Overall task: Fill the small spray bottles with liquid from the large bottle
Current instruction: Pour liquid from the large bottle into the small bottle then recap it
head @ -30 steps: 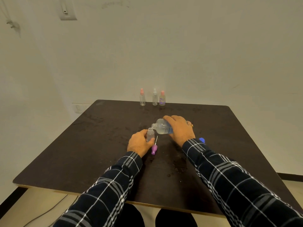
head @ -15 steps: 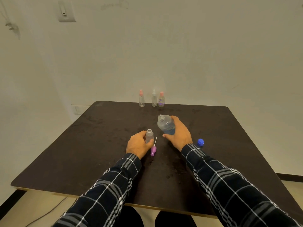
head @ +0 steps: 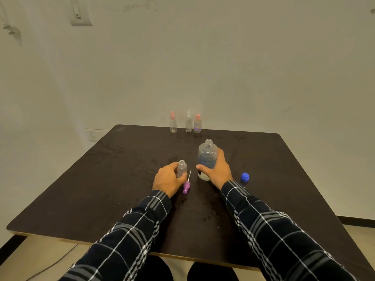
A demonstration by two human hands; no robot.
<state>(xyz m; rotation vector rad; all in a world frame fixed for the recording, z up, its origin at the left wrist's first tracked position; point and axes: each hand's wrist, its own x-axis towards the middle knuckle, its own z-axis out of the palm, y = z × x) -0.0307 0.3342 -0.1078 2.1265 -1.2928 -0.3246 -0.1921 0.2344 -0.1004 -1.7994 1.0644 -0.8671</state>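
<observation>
- Nearest, two plaid sleeves (head: 142,230) reached out over the dark table (head: 91,189).
- Just right of the left grip, a purple spray top (head: 186,187) lay on its side with its thin tube pointing away, off any bottle.
- The left grip (head: 168,178) was wrapped round a small open bottle (head: 182,168), which stood upright on the table. Its fill level was too faint to read.
- The right grip (head: 218,171) was clasped round the large bottle (head: 207,155), upright with its mouth uncovered, a little right of the small one and not touching it. Some liquid showed low inside.
- Near the right grip's outer side, a blue cap (head: 245,177) lay alone on the table.
- Well beyond both grips, three capped spray bottles (head: 188,124) stood in a row at the far edge. Whether they held liquid could not be told.
- With the large bottle upright, no pouring was under way. The purple top looked due to be screwed onto the open small bottle. Whether the far row was done or waiting stayed unclear.
</observation>
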